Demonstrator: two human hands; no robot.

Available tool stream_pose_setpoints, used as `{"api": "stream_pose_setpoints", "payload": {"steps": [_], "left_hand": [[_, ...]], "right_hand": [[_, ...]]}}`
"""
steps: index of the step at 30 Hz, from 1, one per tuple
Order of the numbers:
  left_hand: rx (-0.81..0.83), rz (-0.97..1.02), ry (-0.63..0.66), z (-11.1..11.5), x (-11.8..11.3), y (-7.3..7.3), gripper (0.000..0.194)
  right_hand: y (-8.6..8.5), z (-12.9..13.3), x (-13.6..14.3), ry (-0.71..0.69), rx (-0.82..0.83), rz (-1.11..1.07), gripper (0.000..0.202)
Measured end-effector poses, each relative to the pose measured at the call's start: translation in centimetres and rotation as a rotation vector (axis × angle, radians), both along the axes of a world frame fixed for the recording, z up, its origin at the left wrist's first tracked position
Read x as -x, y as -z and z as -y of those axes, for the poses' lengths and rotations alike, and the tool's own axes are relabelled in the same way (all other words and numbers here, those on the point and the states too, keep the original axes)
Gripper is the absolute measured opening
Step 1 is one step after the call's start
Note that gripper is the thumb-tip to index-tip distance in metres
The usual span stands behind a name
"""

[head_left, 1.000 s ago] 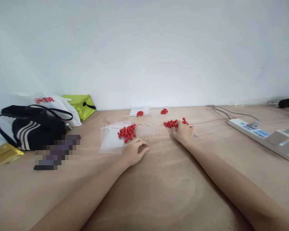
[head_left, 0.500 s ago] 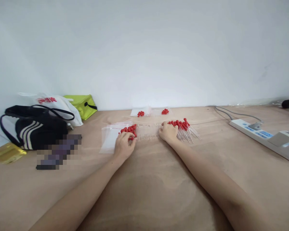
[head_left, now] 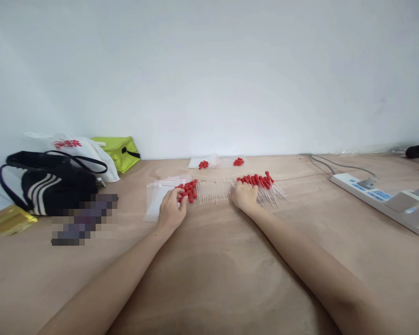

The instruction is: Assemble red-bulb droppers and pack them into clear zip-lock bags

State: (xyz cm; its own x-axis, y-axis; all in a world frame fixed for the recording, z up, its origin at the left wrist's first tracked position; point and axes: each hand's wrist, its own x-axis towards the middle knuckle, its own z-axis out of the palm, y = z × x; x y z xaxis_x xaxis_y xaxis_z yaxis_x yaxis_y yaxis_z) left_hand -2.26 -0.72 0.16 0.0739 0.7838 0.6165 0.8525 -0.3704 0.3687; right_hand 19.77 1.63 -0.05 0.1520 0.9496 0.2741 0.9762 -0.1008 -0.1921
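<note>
My left hand point(head_left: 172, 210) is at the left edge of a pile of red rubber bulbs point(head_left: 188, 191), thumb and fingers curved and apart. Beneath and behind that hand lie clear zip bags point(head_left: 155, 202). A row of thin clear dropper tubes point(head_left: 212, 191) lies side by side between my hands. My right hand point(head_left: 244, 197) is closed at the row's right end; its fingertips are hidden, so I cannot make out what they grip. Just beyond it, droppers with red bulbs on their tubes point(head_left: 265, 183) lie fanned out, bulbs pointing away from me.
Two small bags with red bulbs point(head_left: 203, 164) lie by the wall. To the left are a black striped bag point(head_left: 56, 186), a white plastic bag point(head_left: 106, 167), a green bag point(head_left: 120, 153) and a yellow packet point(head_left: 12, 221). A power strip point(head_left: 370, 193) sits at right.
My left hand has moved left, off the top of the bulb pile to its left edge, uncovering more bulbs. The right hand has barely shifted; more bulbs show behind it.
</note>
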Motion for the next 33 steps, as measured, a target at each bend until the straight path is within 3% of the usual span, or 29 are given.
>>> {"api": "stream_pose_setpoints", "payload": {"steps": [4, 8, 12, 24, 33], "left_hand": [[-0.045, -0.029, 0.199, 0.9, -1.0, 0.2, 0.022], [-0.003, -0.021, 0.363, 2.1, -2.5, 0.7, 0.019], [0.069, -0.038, 0.454, 2.9, -3.5, 0.6, 0.011], [0.12, -0.03, 0.525, 3.2, -4.0, 0.1, 0.007], [0.105, -0.002, 0.635, 3.2, -3.8, 0.0, 0.012]], "right_hand": [[0.8, 1.5, -1.3, -0.12, -0.154, 0.007, 0.028], [1.7, 3.7, -3.0, -0.465, -0.315, -0.139, 0.026], [1.9, 6.0, -3.7, -0.707, -0.301, -0.279, 0.02], [1.5, 7.0, -2.1, -0.797, -0.219, -0.229, 0.021], [1.2, 6.7, -2.5, -0.853, -0.191, -0.226, 0.024]]}}
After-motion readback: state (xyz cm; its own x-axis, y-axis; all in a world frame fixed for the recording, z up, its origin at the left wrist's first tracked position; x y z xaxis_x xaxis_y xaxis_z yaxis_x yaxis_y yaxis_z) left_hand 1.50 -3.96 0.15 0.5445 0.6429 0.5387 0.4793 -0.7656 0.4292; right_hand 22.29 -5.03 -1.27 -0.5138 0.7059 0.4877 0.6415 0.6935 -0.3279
